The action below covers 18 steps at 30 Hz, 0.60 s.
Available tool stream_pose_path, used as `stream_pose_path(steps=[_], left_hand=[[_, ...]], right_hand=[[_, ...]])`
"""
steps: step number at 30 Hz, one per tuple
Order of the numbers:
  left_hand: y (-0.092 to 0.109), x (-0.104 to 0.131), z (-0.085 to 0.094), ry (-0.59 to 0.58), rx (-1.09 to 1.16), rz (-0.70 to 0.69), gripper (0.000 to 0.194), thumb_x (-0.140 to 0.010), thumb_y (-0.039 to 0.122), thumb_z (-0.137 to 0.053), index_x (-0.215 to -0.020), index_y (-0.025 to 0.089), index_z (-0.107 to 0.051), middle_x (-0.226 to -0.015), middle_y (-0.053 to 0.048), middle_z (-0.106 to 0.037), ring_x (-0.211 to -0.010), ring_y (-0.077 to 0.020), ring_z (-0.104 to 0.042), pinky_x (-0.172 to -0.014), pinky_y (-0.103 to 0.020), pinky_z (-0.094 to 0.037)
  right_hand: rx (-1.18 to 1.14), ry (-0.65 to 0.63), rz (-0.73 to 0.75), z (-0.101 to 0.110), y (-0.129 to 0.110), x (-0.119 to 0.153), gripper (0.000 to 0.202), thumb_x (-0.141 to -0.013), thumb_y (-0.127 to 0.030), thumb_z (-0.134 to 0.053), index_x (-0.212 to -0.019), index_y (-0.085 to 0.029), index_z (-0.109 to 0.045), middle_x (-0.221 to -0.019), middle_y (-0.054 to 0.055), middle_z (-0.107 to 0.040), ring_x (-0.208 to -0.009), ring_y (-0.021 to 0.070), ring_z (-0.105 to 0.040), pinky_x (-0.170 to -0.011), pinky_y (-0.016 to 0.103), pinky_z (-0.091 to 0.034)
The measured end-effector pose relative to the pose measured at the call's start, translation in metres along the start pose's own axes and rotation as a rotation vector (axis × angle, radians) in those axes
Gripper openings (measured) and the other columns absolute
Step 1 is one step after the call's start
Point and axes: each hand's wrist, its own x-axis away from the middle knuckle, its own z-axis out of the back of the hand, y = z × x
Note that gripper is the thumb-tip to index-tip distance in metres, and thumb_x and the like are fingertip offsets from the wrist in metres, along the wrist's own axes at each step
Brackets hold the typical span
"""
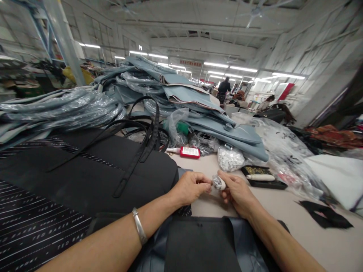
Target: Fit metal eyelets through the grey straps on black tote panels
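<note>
Between the thumb and fingers of my right hand (239, 190) is a small silvery bundle (217, 183), shiny like crinkled wrap, with a white band at its right end. My left hand (190, 187) pinches thumb and forefinger together right beside the bundle's left end; what lies in that pinch is too small to make out. Both hands hover over the pale tabletop (286, 230). Below them, close to my body, lies a black panel piece (200, 241) with dark blue shiny material (246, 245) at its sides.
Black bag panels (85, 170) with long straps (127, 173) cover the left. Behind my hands lie a red-labelled glue bottle (190, 152), a bag of white pieces (230, 158) and a black tray (265, 177). Blue-grey pieces (198, 94) pile up behind. A person (224, 90) stands far off.
</note>
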Motion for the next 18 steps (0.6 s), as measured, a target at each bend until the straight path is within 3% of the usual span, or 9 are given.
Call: stream_pose_path(steps=[7,12,18], left_hand=[[0.0023,-0.0008,0.0018,0.037,-0.058,0.043,0.020,-0.064,0.015,-0.067,-0.082,0.010,-0.072,-0.073,-0.002,-0.068,-0.067,-0.0127,-0.055,-0.065,-0.023,-0.039],[0.0012,-0.0027,0.0030,0.078,-0.147,0.056,0.011,-0.069,0.015,-0.062,-0.074,0.010,-0.070,-0.064,-0.001,-0.064,-0.059,-0.0114,-0.049,-0.059,-0.024,-0.033],[0.0063,0.0013,0.0035,0.074,-0.169,0.066,0.010,-0.073,0.019,-0.057,-0.071,0.013,-0.065,-0.062,0.000,-0.064,-0.057,-0.0111,-0.047,-0.057,-0.024,-0.031]], right_hand=[[0.028,0.097,0.081,-0.0037,0.0057,-0.0006,0.062,-0.050,-0.071,-0.078,-0.069,-0.016,-0.058,-0.051,-0.003,-0.055,-0.038,0.0077,-0.047,-0.027,0.015,-0.036],[0.049,0.100,0.107,-0.0044,0.0058,0.0015,0.061,-0.050,-0.070,-0.078,-0.069,-0.017,-0.057,-0.050,-0.002,-0.056,-0.040,0.0097,-0.050,-0.030,0.017,-0.041],[0.085,0.003,0.033,-0.0030,0.0026,0.0026,0.060,-0.054,-0.073,-0.074,-0.069,-0.020,-0.050,-0.038,-0.008,-0.044,-0.027,0.0058,-0.033,-0.024,0.016,-0.028]])
